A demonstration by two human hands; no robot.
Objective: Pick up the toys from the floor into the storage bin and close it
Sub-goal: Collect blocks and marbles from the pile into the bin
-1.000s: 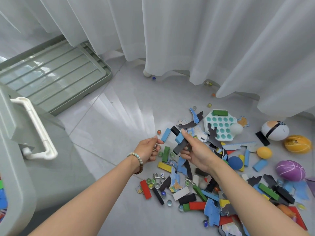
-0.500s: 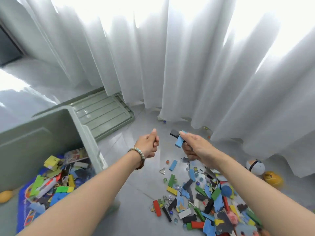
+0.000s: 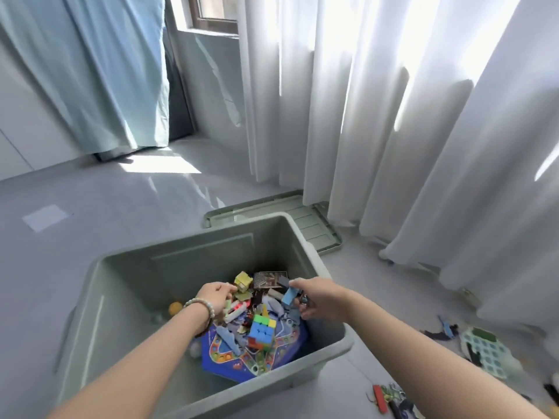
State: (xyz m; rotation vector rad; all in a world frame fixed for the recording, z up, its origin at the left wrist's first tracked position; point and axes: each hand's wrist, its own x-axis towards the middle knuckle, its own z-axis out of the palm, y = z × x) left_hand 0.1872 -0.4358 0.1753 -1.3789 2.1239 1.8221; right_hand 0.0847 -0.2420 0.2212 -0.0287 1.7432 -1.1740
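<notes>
head view: your right hand (image 3: 317, 302) pinches blue block (image 3: 289, 296) over bin (image 3: 196, 267)
your left hand (image 3: 216, 297): curled — hold unclear
remaining: floor toys (image 3: 484, 350) right of hand, lid (image 3: 314, 228) off

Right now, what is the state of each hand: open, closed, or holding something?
Left hand: fingers curled above the storage bin; whether it holds anything cannot be told.
Right hand: closed, holding a blue block.

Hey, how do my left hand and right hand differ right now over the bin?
The right hand pinches a blue block and a dark piece; the left hand has curled fingers with nothing visible in them. The left wrist wears a bead bracelet; the right wrist is bare. Both hang over the open storage bin.
</notes>
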